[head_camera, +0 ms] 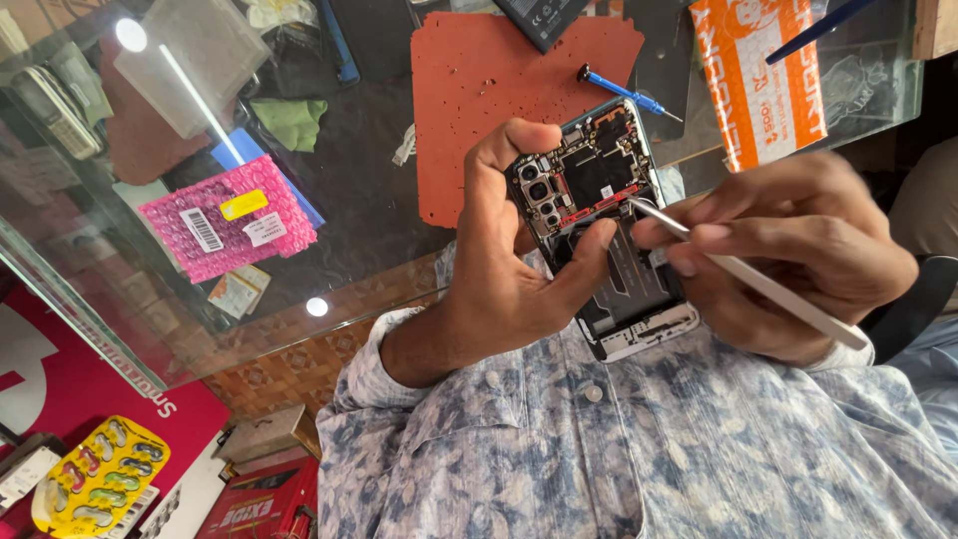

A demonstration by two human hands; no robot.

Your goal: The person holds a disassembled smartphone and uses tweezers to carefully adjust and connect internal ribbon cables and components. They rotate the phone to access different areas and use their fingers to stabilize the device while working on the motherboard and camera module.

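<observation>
I see the left hand (499, 269) gripping an opened phone (599, 220) with its back cover off, held up above the glass surface (329, 210) and close to the chest; thumb over the top left edge, fingers (589, 255) curled tight across the middle. The right hand (798, 250) pinches white tweezers (748, 274), fingers closed narrow on the shaft, tip touching the board near the red strip beside the camera modules.

Risks, as I judge them: the metal tip could slip and scratch the board or tear a flex connector if pressed hard. The phone is held in the air, so a loose grip could drop it onto the glass. Small parts could fall into the shirt.

Packages: a pink bubble-wrap pouch (228, 232) with white barcode label and yellow sticker lies on the left of the surface. An orange-and-white printed packet (758, 75) sits top right. A red work mat (479, 90) lies in the centre, a blue screwdriver (624, 92) on it. A yellow blister card (100, 479) is bottom left, below the glass.
</observation>
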